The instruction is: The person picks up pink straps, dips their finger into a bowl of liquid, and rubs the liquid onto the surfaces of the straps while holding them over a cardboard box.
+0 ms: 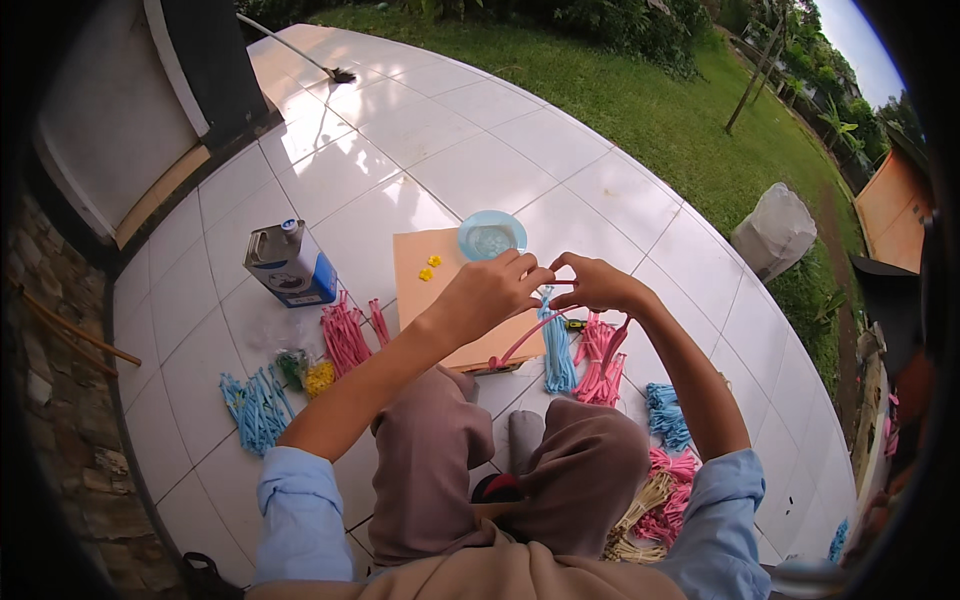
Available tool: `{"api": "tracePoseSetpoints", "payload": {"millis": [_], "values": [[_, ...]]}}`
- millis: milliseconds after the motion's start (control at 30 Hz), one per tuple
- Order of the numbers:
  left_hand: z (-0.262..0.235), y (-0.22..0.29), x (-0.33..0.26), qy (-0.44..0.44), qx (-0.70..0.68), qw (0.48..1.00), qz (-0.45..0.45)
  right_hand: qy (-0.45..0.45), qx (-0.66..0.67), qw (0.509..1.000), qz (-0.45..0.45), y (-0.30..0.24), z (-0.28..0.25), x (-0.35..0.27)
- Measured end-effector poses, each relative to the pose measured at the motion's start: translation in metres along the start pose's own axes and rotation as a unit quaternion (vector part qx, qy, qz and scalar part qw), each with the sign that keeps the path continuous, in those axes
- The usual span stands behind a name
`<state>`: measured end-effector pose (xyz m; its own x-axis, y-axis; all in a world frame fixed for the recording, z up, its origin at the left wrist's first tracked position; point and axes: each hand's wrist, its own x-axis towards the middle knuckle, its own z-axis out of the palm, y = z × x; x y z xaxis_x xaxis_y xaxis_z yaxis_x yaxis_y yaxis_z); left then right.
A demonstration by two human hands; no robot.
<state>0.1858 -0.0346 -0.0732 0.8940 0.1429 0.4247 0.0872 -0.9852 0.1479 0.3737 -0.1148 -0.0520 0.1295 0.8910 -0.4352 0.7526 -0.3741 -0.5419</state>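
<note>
My left hand [488, 298] and my right hand [600, 287] meet above an orange-tan board [420, 300], fingertips pinched close together on a thin pink strip [530, 335]. Lengths of the strip curve down from the fingers, one toward the board's near edge and one below my right hand. Two small yellow flower-shaped pieces [430, 267] lie on the board. At its far edge rests a round light-blue dish [492, 236]. Just beyond the board's near right side are a bundle of light-blue strips [558, 355] and a bundle of pink strips [598, 370].
A blue-and-silver metal can [291, 265] stands at the left. Near it lie pink strips [345, 335], blue strips [257, 410] and bags of green and yellow bits [318, 377]. More blue [667, 415], pink and beige bundles [645, 505] sit by my right knee. A white sack [775, 232] stands on grass.
</note>
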Motion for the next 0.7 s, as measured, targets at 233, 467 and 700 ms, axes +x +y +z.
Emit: {"api": "tracePoseSetpoints", "payload": {"millis": [233,467,700], "values": [[0.048,-0.051,-0.005,-0.041,-0.188,0.976,-0.1,-0.085,-0.081,0.988,-0.096,0.035,0.002,0.037],[0.099,-0.083,-0.017,-0.031,-0.289,0.924,-0.248,-0.081,0.196,0.963,-0.165,0.092,0.017,0.098],[0.146,-0.108,-0.036,0.039,-0.212,0.95,-0.225,-0.017,0.356,0.92,-0.163,0.127,0.055,0.147]]}}
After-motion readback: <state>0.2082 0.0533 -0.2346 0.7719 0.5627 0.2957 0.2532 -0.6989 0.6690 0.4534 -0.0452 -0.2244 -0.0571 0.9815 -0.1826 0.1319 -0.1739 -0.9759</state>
